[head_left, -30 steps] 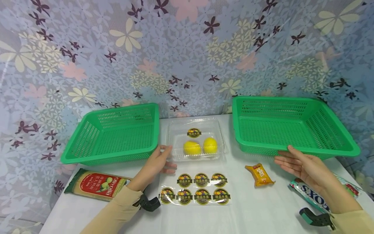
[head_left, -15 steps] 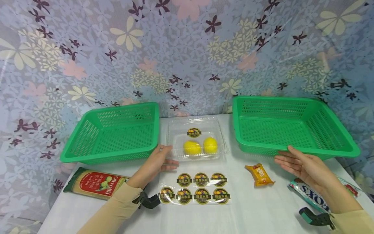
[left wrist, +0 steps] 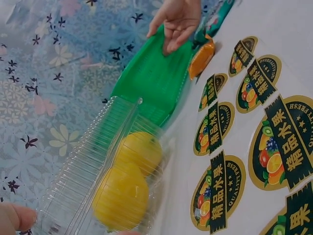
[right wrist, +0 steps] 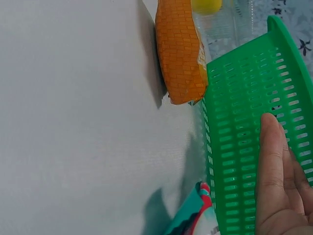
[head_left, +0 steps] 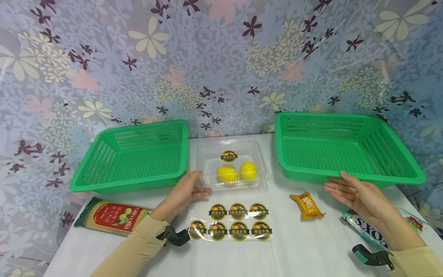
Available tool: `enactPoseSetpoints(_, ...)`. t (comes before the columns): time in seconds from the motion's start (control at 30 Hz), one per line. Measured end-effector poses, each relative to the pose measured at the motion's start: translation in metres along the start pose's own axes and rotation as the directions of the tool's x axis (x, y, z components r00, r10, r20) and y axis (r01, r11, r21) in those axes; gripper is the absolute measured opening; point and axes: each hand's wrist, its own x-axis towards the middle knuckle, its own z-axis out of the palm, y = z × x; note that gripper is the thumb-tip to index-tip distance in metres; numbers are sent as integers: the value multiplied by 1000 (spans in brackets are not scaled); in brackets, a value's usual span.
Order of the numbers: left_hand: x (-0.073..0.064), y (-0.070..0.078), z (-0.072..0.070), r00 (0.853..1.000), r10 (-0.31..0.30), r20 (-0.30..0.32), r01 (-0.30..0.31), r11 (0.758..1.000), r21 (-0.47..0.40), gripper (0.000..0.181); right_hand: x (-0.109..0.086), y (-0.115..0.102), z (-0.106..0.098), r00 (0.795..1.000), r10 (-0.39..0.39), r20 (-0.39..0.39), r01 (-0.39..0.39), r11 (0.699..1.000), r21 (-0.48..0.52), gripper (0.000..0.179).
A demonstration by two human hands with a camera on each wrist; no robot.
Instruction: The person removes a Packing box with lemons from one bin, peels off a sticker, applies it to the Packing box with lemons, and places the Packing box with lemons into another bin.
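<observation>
A clear plastic clamshell box (head_left: 207, 154) with two yellow lemons (head_left: 248, 170) inside lies at the back centre, a round fruit sticker (head_left: 229, 156) on its lid. My left hand (head_left: 185, 190) is at the box's front left corner, thumb along the side and fingers stretched out low in front. Its thumb (left wrist: 19, 218) shows beside the box's edge in the left wrist view. My right hand (head_left: 363, 200) has its fingers extended at the front wall of the right green basket (head_left: 351, 177), thumb by the rim; it grips nothing.
A sheet of several fruit stickers (head_left: 238, 227) lies before the box. Another green basket (head_left: 128, 182) stands left, with a pasta pack (head_left: 110, 217) in front. An orange snack packet (head_left: 307, 206) and a teal packet (head_left: 363, 229) lie front right. A flowered curtain (head_left: 221, 69) hangs behind.
The pasta pack has shifted slightly left beside my left forearm, and my left fingers have moved a touch right. My right hand, the box and the baskets look unchanged.
</observation>
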Motion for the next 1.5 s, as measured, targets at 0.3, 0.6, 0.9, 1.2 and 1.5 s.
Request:
enactPoseSetpoints(0.3,1,1,-5,1000,-16,12,16,1000,-21,69,2,1,-1,1000,1,6,-1,1000,21,44)
enactPoseSetpoints(0.6,-6,6,-5,998,-7,54,8,1000,-16,63,2,1,-1,1000,5,9,-5,1000,8,44)
enactPoseSetpoints(0.9,-17,20,1,997,7,80,-3,999,-43,58,2,1,0,1000,9,3,-9,1000,-3,45)
enactPoseSetpoints(1.2,-24,47,8,994,29,104,-28,1000,-14,64,3,1,-1,1000,3,7,-3,1000,-6,44)
enactPoseSetpoints(1.5,-11,77,24,992,45,121,-46,999,6,73,3,2,-1,1000,3,-12,-3,1000,-6,42)
